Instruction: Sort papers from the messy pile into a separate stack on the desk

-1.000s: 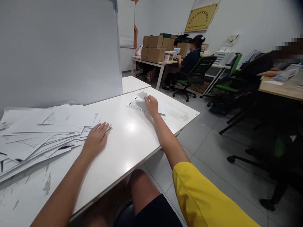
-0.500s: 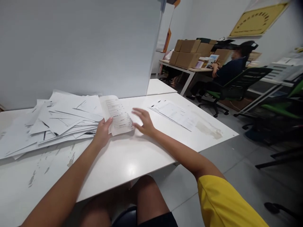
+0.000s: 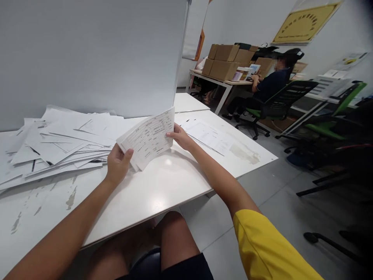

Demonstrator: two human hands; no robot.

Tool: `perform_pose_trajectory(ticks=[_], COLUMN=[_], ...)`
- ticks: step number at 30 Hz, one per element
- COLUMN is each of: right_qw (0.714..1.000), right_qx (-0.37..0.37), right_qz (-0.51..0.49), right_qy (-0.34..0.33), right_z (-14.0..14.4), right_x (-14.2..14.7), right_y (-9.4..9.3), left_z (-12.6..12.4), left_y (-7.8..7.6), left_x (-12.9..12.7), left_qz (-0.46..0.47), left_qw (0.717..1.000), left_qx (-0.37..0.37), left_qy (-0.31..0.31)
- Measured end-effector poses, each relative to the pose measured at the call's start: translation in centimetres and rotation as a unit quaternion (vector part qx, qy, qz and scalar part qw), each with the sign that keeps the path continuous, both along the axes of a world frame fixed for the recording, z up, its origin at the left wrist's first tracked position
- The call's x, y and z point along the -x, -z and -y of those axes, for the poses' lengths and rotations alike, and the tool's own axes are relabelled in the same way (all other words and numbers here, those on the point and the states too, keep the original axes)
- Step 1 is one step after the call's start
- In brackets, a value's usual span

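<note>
Printed sheets of paper [image 3: 148,138], folded or stacked together, are held tilted above the table. My left hand [image 3: 118,163] grips their lower left side, thumb in front. At the right edge, my right hand [image 3: 179,137] pinches the same paper between thumb and fingers. A large, untidy heap of papers [image 3: 67,136] lies to the left of my left hand. Beyond my right hand, a flatter set of printed sheets [image 3: 204,134] rests on the tabletop, partly hidden by that hand.
The white table [image 3: 145,202] has worn grey patches and ends at the right. A tall pale panel [image 3: 87,54] stands behind it. Farther back are cardboard boxes [image 3: 223,62] on another desk, a seated person [image 3: 271,83], and office chairs [image 3: 282,101].
My right hand, open and apart from the paper before, has closed on its right edge. The paper is lifted, turned and spread wider between both hands. The view has shifted slightly right.
</note>
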State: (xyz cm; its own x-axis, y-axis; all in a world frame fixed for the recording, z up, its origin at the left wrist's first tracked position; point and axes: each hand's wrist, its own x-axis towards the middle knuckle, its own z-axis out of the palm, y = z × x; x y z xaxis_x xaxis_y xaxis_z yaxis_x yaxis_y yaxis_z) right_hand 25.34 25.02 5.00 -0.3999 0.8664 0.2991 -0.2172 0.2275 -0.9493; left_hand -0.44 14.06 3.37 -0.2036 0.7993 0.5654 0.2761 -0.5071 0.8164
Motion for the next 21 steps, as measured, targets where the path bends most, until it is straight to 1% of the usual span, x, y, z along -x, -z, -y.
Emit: perform_pose_trajectory(ticks=[3, 7, 10, 11, 13, 15, 16, 18, 19, 21], right_qw=[0.999, 0.998, 0.998, 0.998, 1.000, 0.999, 0.998, 0.989, 0.977, 0.942], right_qx=[-0.011, 0.004, 0.024, 0.023, 0.008, -0.006, 0.001, 0.054, 0.095, 0.173], right_qz=[0.028, 0.036, 0.032, 0.028, 0.015, 0.020, 0.037, 0.102, 0.146, 0.226], right_qy=[-0.036, -0.048, -0.053, -0.044, -0.003, 0.041, 0.057, 0.096, 0.123, 0.175], right_z=[-0.7, -1.0, -1.0, -1.0, -1.4, -2.1, -2.5, -3.3, -3.6, -4.1], right_x=[-1.0, -1.4, -0.9, -0.8, -1.1, -2.2, -3.0, -5.0, -5.9, -7.3], right_y=[-0.2, 0.0, 0.3, 0.3, 0.3, 0.0, -0.1, -0.3, -0.3, -0.1], left_z=[0.3, 0.5, 0.2, 0.1, -0.3, -0.7, -0.9, -1.3, -1.5, -1.7], left_y=[0.2, 0.4, 0.5, 0.4, 0.3, 0.2, 0.1, 0.1, 0.2, 0.4], left_x=[-0.2, -0.2, 0.1, 0.2, 0.4, 0.6, 0.6, 0.7, 0.7, 0.8], left_qz=[-0.027, -0.060, -0.082, -0.091, -0.112, -0.126, -0.137, -0.183, -0.219, -0.293], left_qw=[0.999, 0.997, 0.995, 0.994, 0.990, 0.988, 0.987, 0.978, 0.970, 0.948], left_qx=[0.031, 0.046, 0.056, 0.062, 0.078, 0.088, 0.090, 0.096, 0.104, 0.121], left_qy=[-0.027, -0.011, -0.023, -0.028, -0.025, -0.006, 0.001, 0.002, -0.002, -0.003])
